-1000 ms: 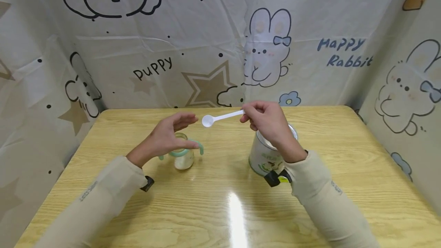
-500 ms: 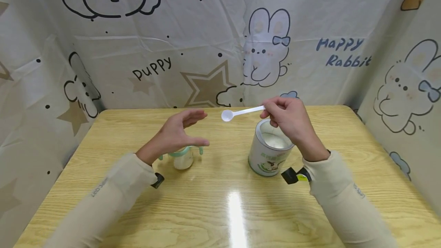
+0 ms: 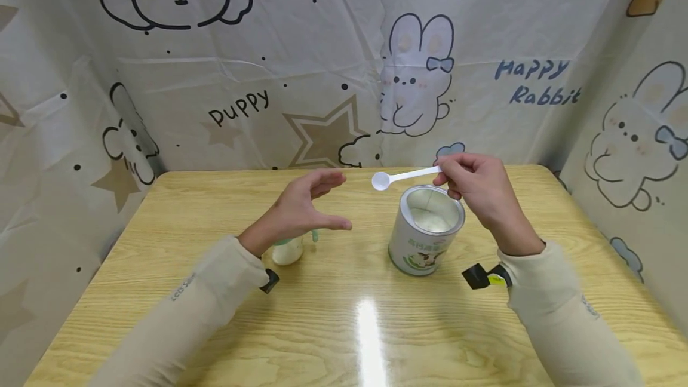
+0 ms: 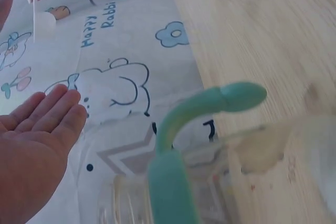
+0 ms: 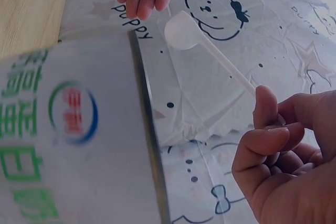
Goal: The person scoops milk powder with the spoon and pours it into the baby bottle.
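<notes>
My right hand pinches the handle end of a white plastic scoop, whose bowl hovers just left of and above an open milk-powder tin with white powder inside. In the right wrist view the scoop runs up from my fingers beside the tin wall. My left hand hovers open, fingers straight, above and right of a small glass baby bottle with green handles. The left wrist view shows the bottle's green handle close up and my open left palm.
The wooden table is walled on three sides by cartoon-printed sheeting. Both arms wear beige sleeves with a black wrist mount. The table's front part shows a lamp glare.
Both hands have moved right. The right hand carried the scoop from over the bottle to beside the tin's rim, uncovering the tin. The left hand drifted right, away from the bottle.
</notes>
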Action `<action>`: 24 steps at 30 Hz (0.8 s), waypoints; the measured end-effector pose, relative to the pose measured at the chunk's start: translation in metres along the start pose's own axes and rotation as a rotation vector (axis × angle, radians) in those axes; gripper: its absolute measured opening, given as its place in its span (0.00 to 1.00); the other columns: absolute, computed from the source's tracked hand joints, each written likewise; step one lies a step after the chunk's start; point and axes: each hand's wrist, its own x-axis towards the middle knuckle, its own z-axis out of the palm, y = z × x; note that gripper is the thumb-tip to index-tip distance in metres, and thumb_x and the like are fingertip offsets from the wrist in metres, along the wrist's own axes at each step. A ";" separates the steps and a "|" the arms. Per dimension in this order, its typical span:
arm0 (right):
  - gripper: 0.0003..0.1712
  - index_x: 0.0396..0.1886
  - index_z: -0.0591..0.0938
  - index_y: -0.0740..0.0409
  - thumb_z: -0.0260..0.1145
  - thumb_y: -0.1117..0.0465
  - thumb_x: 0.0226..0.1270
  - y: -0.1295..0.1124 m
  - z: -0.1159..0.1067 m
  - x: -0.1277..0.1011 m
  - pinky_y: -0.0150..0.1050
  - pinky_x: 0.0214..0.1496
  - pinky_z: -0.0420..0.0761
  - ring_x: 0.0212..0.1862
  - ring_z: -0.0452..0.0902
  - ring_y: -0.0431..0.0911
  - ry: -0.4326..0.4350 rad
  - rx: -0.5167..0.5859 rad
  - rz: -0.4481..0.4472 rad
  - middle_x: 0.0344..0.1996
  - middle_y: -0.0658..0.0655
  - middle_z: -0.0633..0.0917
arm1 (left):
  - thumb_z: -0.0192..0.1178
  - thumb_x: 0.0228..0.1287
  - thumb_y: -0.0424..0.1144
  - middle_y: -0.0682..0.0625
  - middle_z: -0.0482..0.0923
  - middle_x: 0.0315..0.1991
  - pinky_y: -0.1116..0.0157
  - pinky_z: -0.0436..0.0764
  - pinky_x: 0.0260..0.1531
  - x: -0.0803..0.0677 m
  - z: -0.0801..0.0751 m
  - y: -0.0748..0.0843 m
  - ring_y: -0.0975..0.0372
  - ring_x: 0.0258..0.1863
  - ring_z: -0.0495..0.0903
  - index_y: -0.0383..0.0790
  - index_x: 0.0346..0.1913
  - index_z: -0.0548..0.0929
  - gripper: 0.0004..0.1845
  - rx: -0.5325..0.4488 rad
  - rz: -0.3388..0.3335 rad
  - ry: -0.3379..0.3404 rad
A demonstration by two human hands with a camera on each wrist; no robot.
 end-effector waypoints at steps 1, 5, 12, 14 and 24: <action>0.19 0.47 0.81 0.70 0.59 0.55 0.77 0.001 -0.003 0.000 0.28 0.27 0.76 0.28 0.71 0.39 0.004 -0.006 0.001 0.24 0.46 0.83 | 0.81 0.47 0.33 0.41 0.72 0.67 0.60 0.67 0.69 0.001 0.002 0.001 0.53 0.68 0.70 0.32 0.69 0.69 0.46 -0.001 -0.004 0.002; 0.20 0.48 0.81 0.70 0.59 0.53 0.77 0.006 -0.012 -0.002 0.28 0.28 0.76 0.28 0.72 0.39 0.017 -0.038 0.013 0.25 0.46 0.83 | 0.81 0.46 0.34 0.43 0.73 0.66 0.60 0.68 0.69 0.006 0.009 0.003 0.54 0.68 0.69 0.33 0.69 0.69 0.46 -0.016 -0.030 0.007; 0.23 0.50 0.80 0.68 0.58 0.50 0.78 0.016 -0.027 -0.006 0.28 0.30 0.78 0.29 0.73 0.40 0.029 -0.098 0.030 0.28 0.46 0.83 | 0.81 0.46 0.35 0.43 0.72 0.67 0.60 0.68 0.69 0.012 0.021 0.002 0.54 0.69 0.69 0.35 0.69 0.69 0.46 -0.011 -0.035 -0.010; 0.23 0.52 0.80 0.69 0.57 0.51 0.78 0.019 -0.030 -0.007 0.28 0.31 0.78 0.30 0.73 0.40 0.027 -0.103 0.035 0.28 0.46 0.83 | 0.81 0.46 0.35 0.43 0.71 0.67 0.61 0.68 0.69 0.013 0.025 0.002 0.54 0.69 0.68 0.35 0.69 0.69 0.46 -0.016 -0.035 -0.018; 0.22 0.53 0.79 0.70 0.57 0.53 0.78 0.030 -0.044 -0.010 0.27 0.29 0.78 0.29 0.73 0.39 0.031 -0.118 0.037 0.27 0.44 0.83 | 0.81 0.46 0.35 0.43 0.71 0.67 0.64 0.68 0.68 0.021 0.047 0.002 0.54 0.69 0.69 0.34 0.69 0.69 0.46 -0.038 -0.028 -0.039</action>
